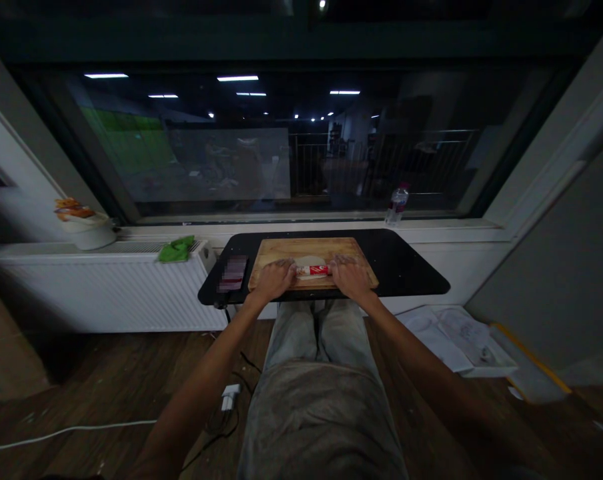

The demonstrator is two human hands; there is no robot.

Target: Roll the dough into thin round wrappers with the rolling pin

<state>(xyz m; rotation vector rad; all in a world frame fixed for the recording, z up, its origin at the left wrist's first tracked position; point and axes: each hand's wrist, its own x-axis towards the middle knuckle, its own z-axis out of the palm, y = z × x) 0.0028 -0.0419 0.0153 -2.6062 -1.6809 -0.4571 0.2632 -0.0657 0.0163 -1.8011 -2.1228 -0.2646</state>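
A wooden cutting board (305,244) lies on a small black table (406,270). On the board is a pale, flat, round piece of dough (310,261). Across the dough lies a red-and-white cylinder (315,270), level from left to right; its exact kind cannot be made out. My left hand (277,276) closes over its left end, while my right hand (350,275) grips the right end. The fingers cover both ends of the cylinder. White dusting, perhaps flour, shows on my fingers.
A phone-like, blurred rectangle (233,273) lies left of the board. On the sill stands a plastic bottle (397,204). A green cloth (176,249) and a white pot (89,232) rest on the radiator (131,293). Cables (230,397) and an open white box (456,337) lie on the floor.
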